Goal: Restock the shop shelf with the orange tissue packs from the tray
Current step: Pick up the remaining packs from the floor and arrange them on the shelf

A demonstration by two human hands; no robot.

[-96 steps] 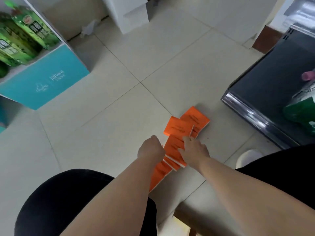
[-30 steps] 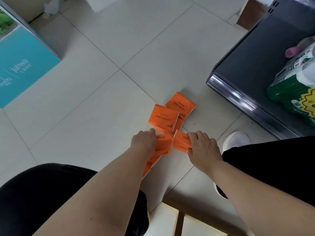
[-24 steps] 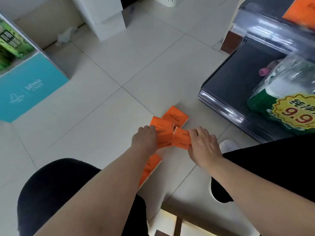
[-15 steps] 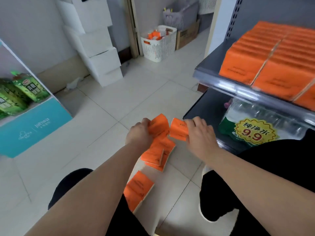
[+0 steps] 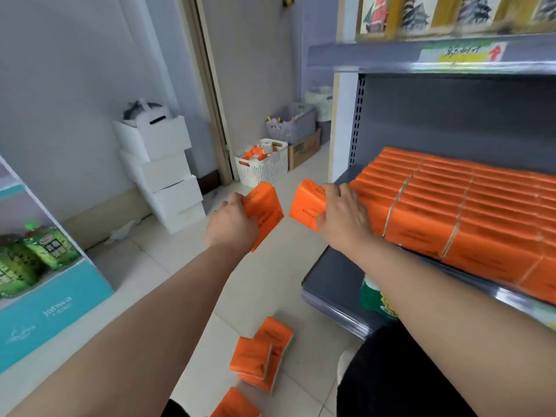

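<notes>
My left hand [image 5: 231,224] grips an orange tissue pack [image 5: 266,212], held up in mid-air left of the shelf. My right hand [image 5: 343,215] grips another orange tissue pack [image 5: 307,204] right at the left end of the rows of orange packs [image 5: 451,212] that fill the grey shelf [image 5: 340,179]. Several more orange packs [image 5: 261,356] lie loose on the tiled floor below, between my knees. No tray shows near my hands.
A lower shelf [image 5: 331,284] with a green-labelled water bundle [image 5: 373,299] juts out under the packs. A teal display stand [image 5: 51,308] with green pouches is at the left. Stacked white boxes [image 5: 162,173] and a white basket [image 5: 261,164] stand by the far wall.
Both hands have lifted one pack each from the floor pile up to shelf height. My view has tilted up from the floor to the shelf, and my right hand now reaches the stocked rows.
</notes>
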